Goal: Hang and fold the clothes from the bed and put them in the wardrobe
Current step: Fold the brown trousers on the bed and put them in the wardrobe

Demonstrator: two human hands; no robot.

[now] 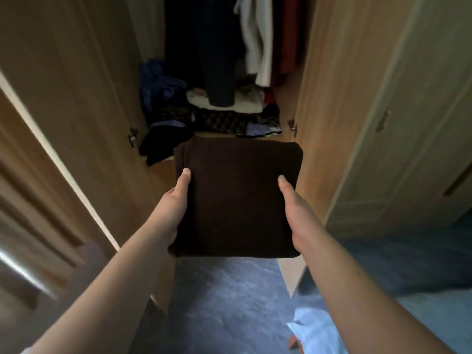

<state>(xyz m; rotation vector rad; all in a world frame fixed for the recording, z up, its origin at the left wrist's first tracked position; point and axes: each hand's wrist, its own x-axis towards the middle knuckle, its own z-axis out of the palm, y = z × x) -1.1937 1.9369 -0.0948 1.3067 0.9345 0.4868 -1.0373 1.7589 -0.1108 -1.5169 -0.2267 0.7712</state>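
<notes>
A folded dark brown garment (pixel 237 198) is held flat in front of me, just outside the open wardrobe (pixel 288 103). My left hand (pixel 176 200) grips its left edge, thumb lying on top and fingers hidden underneath. My right hand (pixel 293 203) grips the right edge the same way. Inside the wardrobe, hanging clothes (pixel 224 47) in dark blue, white and red fill the upper part. Below them, a messy pile of clothes (pixel 204 111) covers the wardrobe floor.
The left wardrobe door (pixel 76 98) and the right wardrobe door (pixel 339 111) stand open on either side. A cream cupboard (pixel 408 136) is at the right. Blue carpet (pixel 229 302) lies below, with a light blue cloth (pixel 314 333) near my right forearm.
</notes>
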